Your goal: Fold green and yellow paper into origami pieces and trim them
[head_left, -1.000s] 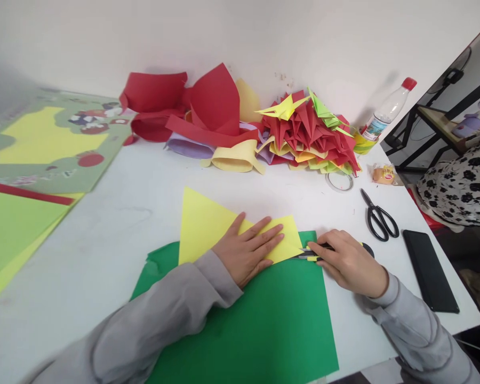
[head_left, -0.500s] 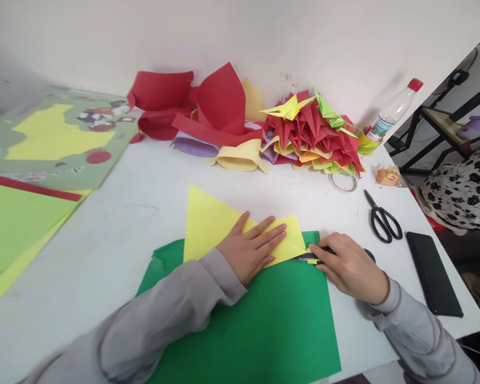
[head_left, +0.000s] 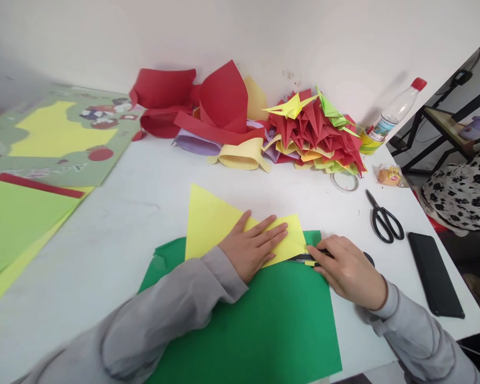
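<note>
My left hand lies flat with its fingers spread on a folded yellow paper, which rests over the top part of a green sheet. At the paper's right corner, my right hand is closed around a black and yellow utility knife. Its blade end points left, along the lower edge of the yellow paper. Most of the knife's handle is hidden by my fingers.
Black scissors and a black flat case lie at the right. Behind are a tape roll, a bottle, folded red stars and paper rolls. Green sheets lie at the left.
The knife blade has shifted slightly left along the paper's lower edge, with my right hand still around the handle. My left hand keeps its place on the yellow paper.
</note>
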